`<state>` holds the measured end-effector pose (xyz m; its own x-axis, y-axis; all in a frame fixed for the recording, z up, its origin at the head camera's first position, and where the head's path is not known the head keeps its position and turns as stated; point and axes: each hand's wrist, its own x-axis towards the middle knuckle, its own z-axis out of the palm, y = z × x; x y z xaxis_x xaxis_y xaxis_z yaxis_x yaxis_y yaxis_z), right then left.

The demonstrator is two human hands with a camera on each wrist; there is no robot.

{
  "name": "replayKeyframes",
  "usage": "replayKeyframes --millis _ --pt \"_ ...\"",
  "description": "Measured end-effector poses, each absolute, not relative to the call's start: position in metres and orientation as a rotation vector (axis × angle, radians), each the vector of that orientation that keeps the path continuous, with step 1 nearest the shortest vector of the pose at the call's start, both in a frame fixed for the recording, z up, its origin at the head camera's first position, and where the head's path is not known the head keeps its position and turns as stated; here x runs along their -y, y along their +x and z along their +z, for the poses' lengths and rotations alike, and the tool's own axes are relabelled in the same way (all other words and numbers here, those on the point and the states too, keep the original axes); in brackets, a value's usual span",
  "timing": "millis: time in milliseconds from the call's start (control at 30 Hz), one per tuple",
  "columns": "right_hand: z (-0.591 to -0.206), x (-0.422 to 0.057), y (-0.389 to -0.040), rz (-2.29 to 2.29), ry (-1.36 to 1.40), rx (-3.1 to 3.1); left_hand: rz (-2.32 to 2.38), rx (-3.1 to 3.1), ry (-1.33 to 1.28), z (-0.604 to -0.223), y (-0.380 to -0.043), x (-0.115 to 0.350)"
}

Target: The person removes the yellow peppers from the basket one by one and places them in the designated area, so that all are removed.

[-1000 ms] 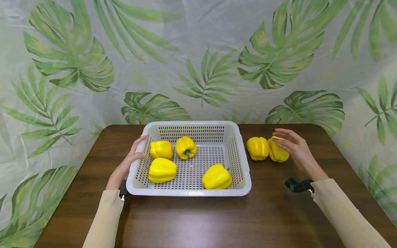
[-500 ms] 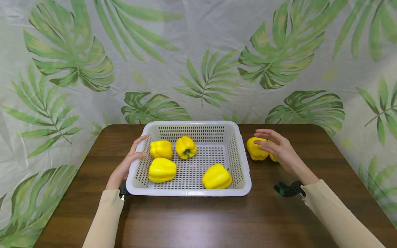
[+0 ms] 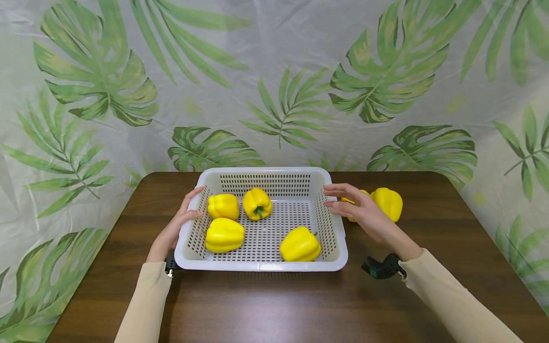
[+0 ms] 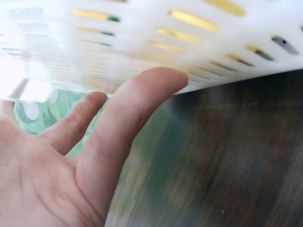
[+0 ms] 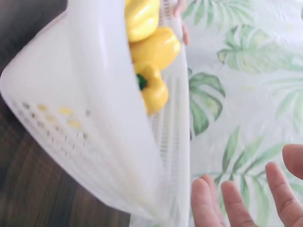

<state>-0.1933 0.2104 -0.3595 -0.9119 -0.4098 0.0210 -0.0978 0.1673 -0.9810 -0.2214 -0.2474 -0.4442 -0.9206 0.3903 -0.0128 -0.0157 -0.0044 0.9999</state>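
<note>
A white perforated plastic basket (image 3: 266, 267) holds several yellow bell peppers, such as one (image 3: 300, 244) at its front right and a stemmed one (image 3: 257, 204) toward the back. My left hand (image 3: 173, 226) touches the basket's left side; in the left wrist view the extended thumb (image 4: 142, 99) rests against the slotted outer wall. Over the basket's right rim hovers my right hand (image 3: 364, 209), fingers spread and holding nothing. Two more yellow peppers lie on the table just beyond it: one (image 3: 388, 204) shows clearly, the other is mostly hidden by the hand.
The basket stands on a dark brown wooden table (image 3: 274, 309), near its back edge. Behind the table hangs a pale cloth (image 3: 296, 28) printed with green leaves. A black wrist device (image 3: 381, 267) sits below my right hand.
My right hand has moved left, from above the two loose peppers to the basket's right rim, with nothing in it. The left hand and basket have stayed in place.
</note>
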Motion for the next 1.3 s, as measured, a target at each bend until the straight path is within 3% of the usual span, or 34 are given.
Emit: replayKeyframes --millis 1300 --pt "-0.379 -0.148 -0.183 -1.242 -0.611 -2.196 2.006 -1.988 0.369 -0.444 -0.222 0.247"
